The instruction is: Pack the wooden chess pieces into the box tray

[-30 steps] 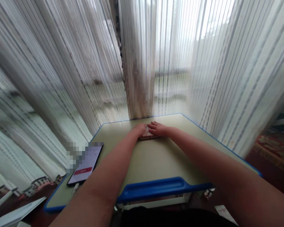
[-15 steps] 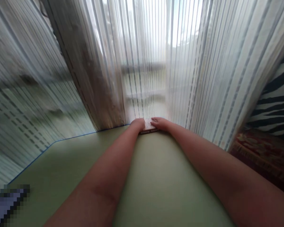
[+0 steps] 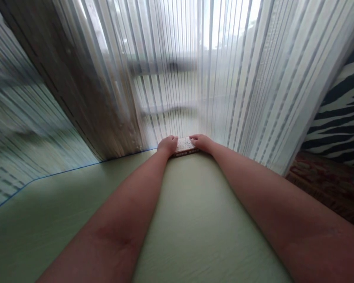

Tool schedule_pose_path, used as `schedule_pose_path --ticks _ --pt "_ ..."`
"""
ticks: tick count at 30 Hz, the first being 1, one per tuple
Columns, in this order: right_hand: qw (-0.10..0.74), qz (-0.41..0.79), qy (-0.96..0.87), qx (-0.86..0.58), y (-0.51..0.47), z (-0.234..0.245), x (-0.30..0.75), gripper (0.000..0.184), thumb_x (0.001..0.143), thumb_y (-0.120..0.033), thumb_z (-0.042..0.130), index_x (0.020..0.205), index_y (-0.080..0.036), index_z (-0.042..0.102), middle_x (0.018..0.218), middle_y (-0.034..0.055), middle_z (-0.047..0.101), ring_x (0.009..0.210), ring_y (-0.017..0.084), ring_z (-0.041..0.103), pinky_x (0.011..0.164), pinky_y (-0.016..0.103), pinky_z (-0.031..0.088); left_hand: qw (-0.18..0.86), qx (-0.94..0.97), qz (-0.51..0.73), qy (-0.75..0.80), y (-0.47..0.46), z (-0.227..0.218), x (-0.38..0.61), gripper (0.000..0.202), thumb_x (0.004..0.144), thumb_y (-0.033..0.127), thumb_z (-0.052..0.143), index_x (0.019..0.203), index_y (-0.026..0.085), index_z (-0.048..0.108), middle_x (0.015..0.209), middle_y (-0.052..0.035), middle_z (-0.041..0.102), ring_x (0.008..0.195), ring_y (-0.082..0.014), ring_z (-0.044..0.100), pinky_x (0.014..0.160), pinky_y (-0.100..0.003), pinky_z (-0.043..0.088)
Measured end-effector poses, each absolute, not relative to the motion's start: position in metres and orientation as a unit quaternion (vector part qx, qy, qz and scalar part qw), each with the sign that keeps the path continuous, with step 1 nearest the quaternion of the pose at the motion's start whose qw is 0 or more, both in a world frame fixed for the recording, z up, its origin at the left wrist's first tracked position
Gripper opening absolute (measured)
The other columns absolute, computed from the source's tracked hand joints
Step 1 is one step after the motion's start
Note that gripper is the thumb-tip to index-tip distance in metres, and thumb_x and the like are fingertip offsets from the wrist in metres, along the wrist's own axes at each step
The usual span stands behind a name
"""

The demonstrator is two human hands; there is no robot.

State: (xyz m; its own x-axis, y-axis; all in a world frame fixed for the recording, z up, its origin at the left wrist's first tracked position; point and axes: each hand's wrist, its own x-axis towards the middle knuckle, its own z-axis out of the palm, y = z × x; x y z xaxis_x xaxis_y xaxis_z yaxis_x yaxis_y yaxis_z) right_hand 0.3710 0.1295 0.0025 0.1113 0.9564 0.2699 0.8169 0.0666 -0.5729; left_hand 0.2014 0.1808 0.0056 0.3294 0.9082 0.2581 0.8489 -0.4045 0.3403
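Note:
A small flat box [image 3: 184, 145], with a pale patterned top and a dark printed side, rests at the far edge of the pale green table [image 3: 194, 212]. Both my arms stretch straight out towards it. My left hand [image 3: 168, 145] is closed around its left end, thumb on top. At the right end my right hand [image 3: 202, 142] grips it in the same way. The fingers behind and beneath the box are hidden.
Sheer striped curtains [image 3: 221, 90] hang right behind the table's blue-trimmed edge [image 3: 73, 169], with a brown curtain panel [image 3: 85, 90] to the left. On the right are a zebra-print surface [image 3: 342, 118] and a red patterned fabric [image 3: 321, 177].
The view has shifted slightly right and down, so the box appears a little higher. Both hands keep hold of it. A blurred dark object at lower left has left the view.

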Motion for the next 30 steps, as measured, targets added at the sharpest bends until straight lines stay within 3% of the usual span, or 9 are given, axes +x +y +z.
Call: schedule_pose_path --ticks 6,9,20,24,30 --pt "0.376 0.152 -0.625 -0.667 0.133 -0.004 0.379 0.042 0.073 -0.014 0.05 0.112 -0.014 0.066 0.102 0.0058 0.07 0.09 0.019 0.064 0.081 0.028 0.048 0.118 0.798 0.263 0.53 0.185 0.004 0.202 0.058 0.092 0.042 0.014 0.104 0.013 0.062 0.114 -0.0136 0.063 0.107 -0.024 0.055 0.088 -0.033 0.041" --pt "0.405 0.158 -0.615 -0.658 0.134 -0.005 0.38 0.039 0.075 -0.018 0.049 0.109 -0.013 0.067 0.099 0.0074 0.071 0.088 0.019 0.065 0.079 0.029 0.049 0.126 0.781 0.285 0.542 0.186 0.004 0.201 0.054 0.092 0.041 0.016 0.102 0.013 0.061 0.11 -0.0135 0.064 0.105 -0.0235 0.056 0.086 -0.033 0.041" --pt "0.487 0.04 -0.616 -0.619 0.095 0.022 0.336 0.032 0.078 -0.029 0.046 0.097 -0.019 0.07 0.109 0.0048 0.066 0.107 0.022 0.055 0.098 0.035 0.036 0.037 0.718 0.351 0.6 0.12 0.022 0.187 0.044 0.09 0.03 0.023 0.092 0.014 0.064 0.098 -0.0148 0.066 0.091 -0.0247 0.06 0.075 -0.034 0.042" --pt "0.534 0.034 -0.597 -0.598 0.064 0.039 0.287 0.038 0.079 -0.03 0.04 0.103 -0.019 0.066 0.114 0.0066 0.064 0.107 0.024 0.054 0.096 0.038 0.037 0.048 0.732 0.316 0.602 0.079 0.031 0.149 0.041 0.087 0.031 0.03 0.083 0.015 0.067 0.092 -0.0144 0.069 0.088 -0.025 0.062 0.072 -0.033 0.043" --pt "0.578 0.086 -0.586 -0.562 0.011 0.067 0.195 0.043 0.08 -0.034 0.033 0.104 -0.017 0.065 0.108 0.0102 0.065 0.101 0.024 0.058 0.09 0.038 0.043 0.031 0.639 0.383 0.666 0.02 0.057 0.039 0.041 0.088 0.025 0.027 0.085 0.016 0.067 0.096 -0.0137 0.068 0.091 -0.0236 0.063 0.077 -0.032 0.045"
